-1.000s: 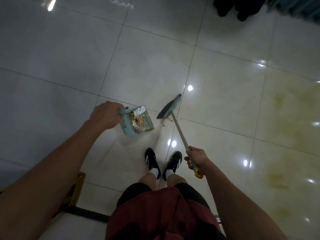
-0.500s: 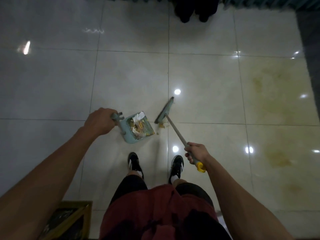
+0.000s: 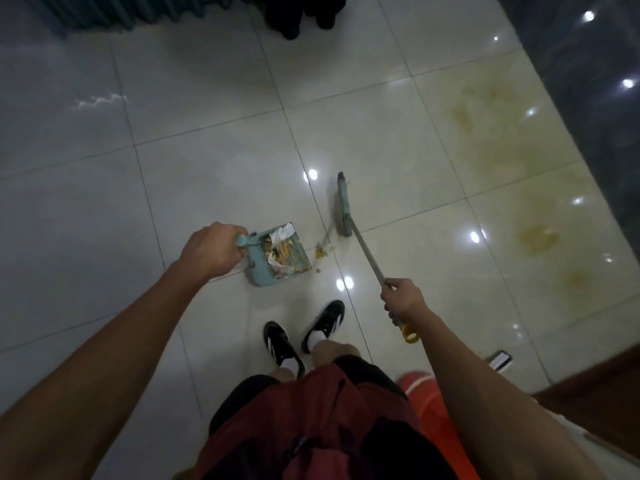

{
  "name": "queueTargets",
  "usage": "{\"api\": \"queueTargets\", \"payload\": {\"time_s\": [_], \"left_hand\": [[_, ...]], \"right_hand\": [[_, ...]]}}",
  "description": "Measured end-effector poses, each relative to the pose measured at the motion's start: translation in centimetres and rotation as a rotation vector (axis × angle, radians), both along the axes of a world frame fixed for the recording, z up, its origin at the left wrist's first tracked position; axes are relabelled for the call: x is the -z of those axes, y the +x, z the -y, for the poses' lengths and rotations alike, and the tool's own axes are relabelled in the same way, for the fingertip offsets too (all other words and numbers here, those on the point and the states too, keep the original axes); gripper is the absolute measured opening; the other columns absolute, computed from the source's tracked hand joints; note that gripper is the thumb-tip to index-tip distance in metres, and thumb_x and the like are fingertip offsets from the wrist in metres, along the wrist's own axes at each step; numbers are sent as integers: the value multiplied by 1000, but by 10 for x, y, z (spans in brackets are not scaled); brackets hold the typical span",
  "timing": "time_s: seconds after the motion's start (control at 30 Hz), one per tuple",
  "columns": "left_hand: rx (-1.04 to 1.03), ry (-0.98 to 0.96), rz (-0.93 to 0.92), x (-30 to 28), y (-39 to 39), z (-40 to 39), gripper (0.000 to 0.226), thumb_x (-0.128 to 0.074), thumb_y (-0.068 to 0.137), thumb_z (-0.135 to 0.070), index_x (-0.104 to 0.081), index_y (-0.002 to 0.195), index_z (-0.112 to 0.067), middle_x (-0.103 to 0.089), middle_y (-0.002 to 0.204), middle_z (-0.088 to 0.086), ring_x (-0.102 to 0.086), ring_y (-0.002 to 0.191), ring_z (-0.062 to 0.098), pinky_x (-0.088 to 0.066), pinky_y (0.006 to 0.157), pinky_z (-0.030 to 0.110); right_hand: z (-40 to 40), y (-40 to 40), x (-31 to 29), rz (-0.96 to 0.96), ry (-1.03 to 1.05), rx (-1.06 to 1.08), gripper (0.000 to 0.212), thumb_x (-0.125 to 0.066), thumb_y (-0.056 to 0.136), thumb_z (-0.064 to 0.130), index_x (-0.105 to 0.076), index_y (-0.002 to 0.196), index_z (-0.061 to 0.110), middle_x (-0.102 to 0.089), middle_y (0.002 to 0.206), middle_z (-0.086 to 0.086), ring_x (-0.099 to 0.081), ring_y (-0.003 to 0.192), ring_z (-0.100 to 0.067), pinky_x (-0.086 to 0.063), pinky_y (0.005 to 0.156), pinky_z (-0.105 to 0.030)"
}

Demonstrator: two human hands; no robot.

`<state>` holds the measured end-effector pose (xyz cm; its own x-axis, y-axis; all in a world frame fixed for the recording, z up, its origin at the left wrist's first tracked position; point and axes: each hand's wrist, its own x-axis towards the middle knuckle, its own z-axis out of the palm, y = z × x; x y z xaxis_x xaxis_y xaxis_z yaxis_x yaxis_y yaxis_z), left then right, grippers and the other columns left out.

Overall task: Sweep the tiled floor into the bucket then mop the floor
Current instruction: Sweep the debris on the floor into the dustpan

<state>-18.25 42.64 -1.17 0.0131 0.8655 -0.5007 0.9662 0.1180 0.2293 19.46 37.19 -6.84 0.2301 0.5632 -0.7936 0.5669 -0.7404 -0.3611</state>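
My left hand (image 3: pixel 211 251) grips the handle of the teal dustpan (image 3: pixel 277 259), set on the tiled floor (image 3: pixel 207 133) at frame centre and full of scraps. My right hand (image 3: pixel 401 296) grips the broom (image 3: pixel 343 206) handle; its head rests just right of yellow crumbs (image 3: pixel 321 252) beside the pan's mouth.

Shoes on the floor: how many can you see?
2 plain ones, both black with white stripes, on the person's feet: the left shoe and the right shoe, just below the dustpan. The dark shapes at the top edge may be more; too dim to tell.
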Motion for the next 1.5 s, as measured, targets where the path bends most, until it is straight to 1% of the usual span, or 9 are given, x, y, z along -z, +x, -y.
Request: {"api": "queueTargets", "payload": {"time_s": [0.37,0.53,0.77,0.93,1.0,1.17,1.23,1.37,1.5], "left_hand": [[222,-49,-95,-2,21,-72,7,-68,87,-27,-64,82,-24,-68,84,0,-66,80,29,-53,69,34],[338,-45,-111,4,19,-95,4,-67,87,-26,-65,84,-23,-67,85,0,-65,80,29,-44,65,31],[444,-43,-67,23,-19,-128,7,-67,88,-26,-63,83,-29,-66,83,1,-64,77,28,-42,64,29],[573,-75,-48,36,-48,-153,9,-67,93,-32,-69,100,-29,-71,98,5,-66,86,29,-45,69,30],[643,-56,-48,40,-57,-164,12,-64,93,-31,-70,104,-29,-72,100,6,-67,87,30,-46,69,30],[722,-55,-32,43,-71,-179,12,-65,93,-28,-70,103,-29,-71,100,7,-67,88,31,-44,69,30],[703,-63,-9,43,-77,-179,10,-67,92,-28,-70,102,-29,-71,98,6,-66,87,31,-48,70,32],[708,-67,7,40,-88,-177,9,-67,94,-33,-69,100,-27,-71,97,6,-66,87,30,-53,75,34],[739,-50,-16,33,-101,-161,11,-67,94,-34,-69,103,-27,-70,97,5,-66,87,29,-54,77,34]], "right_hand": [[35,12,17,237,-131,-113,32,-48,90,10,-57,120,4,-60,104,-13,-67,77,-30,-63,64,-45],[40,-16,21,216,-201,-89,41,-45,92,10,-53,133,6,-60,119,-16,-64,94,-31,-61,79,-42],[40,-95,31,113,-243,37,30,-48,100,15,-55,126,2,-62,117,-17,-65,88,-28,-58,67,-34],[33,-186,38,-43,-257,241,33,-49,100,16,-58,129,2,-64,119,-19,-64,106,-33,-56,92,-39],[27,-218,37,-125,-232,310,41,-49,101,15,-52,140,3,-63,121,-18,-64,106,-32,-54,87,-33],[19,-263,22,-181,-142,459,48,-52,98,13,-48,145,5,-61,92,-9,-60,69,-23,-54,56,-34],[27,-270,14,-163,-125,535,50,-51,98,14,-46,148,8,-57,78,-2,-53,55,-16,-45,45,-27],[60,-276,-3,-200,-128,755,48,-48,100,14,-46,148,12,-43,65,-6,-38,45,-16,-32,41,-22],[93,-285,-18,-167,-89,765,48,-47,100,15,-46,148,15,-45,67,-8,-38,47,-15,-33,40,-23]]}}
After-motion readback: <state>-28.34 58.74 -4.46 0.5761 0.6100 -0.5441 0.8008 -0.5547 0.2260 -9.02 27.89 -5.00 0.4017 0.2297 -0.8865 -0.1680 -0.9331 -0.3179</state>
